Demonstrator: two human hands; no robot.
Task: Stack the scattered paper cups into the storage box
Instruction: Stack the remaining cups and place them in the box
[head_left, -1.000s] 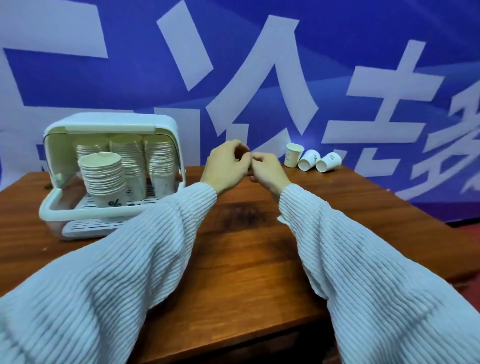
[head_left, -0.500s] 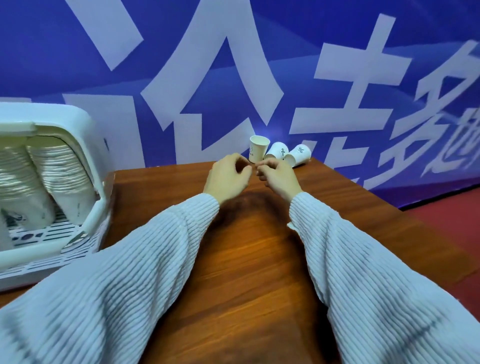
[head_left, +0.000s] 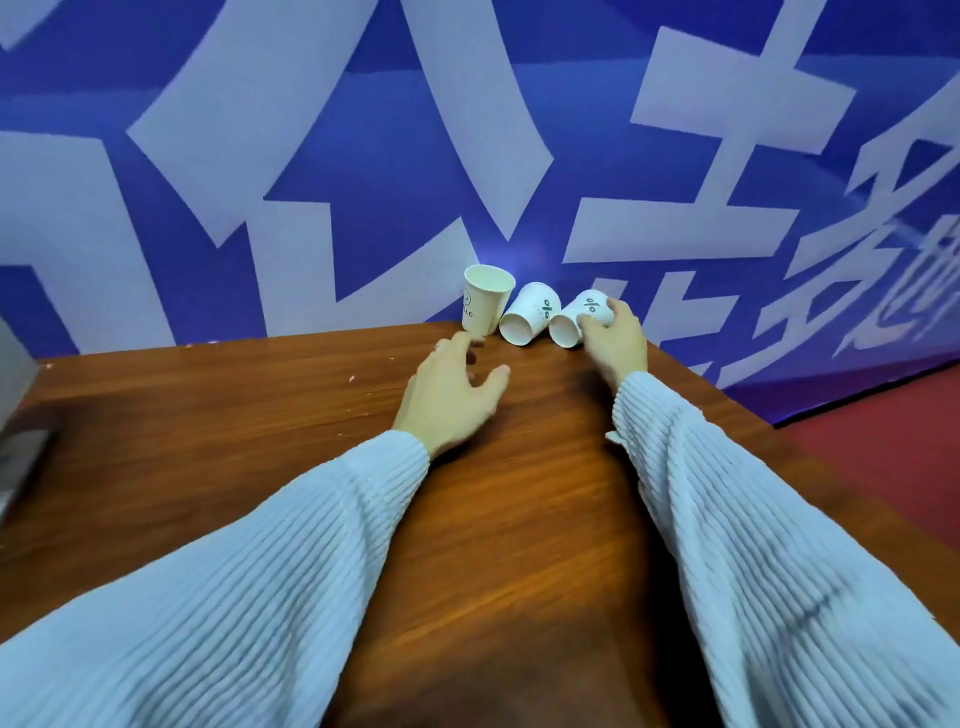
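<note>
Three small white paper cups sit in a row at the far edge of the brown wooden desk (head_left: 249, 415), just above the centre of the frame, against a blue banner (head_left: 363, 156) with large white characters. The upright cup (head_left: 484, 305) stands on its base at the left of the row, open mouth up, cream inside, a small dark logo and lettering on its wall. The middle cup (head_left: 530, 321) lies on its side touching it, mouth turned toward the camera, a dark percent-like mark on its wall. The right cup (head_left: 579, 318) also lies on its side, touching the middle one, with the same mark.

The right hand (head_left: 615, 345) reaches to the right cup; its grip is curled around the cup's wall, fingers on top and thumb near the rim. The left hand (head_left: 452, 397) hovers just in front of the upright cup, grip spread wide and empty, fingertips near the cup's base. Both arms wear pale ribbed sleeves. At the left frame edge, a blurred grey-white sliver shows; what it is cannot be told.
</note>
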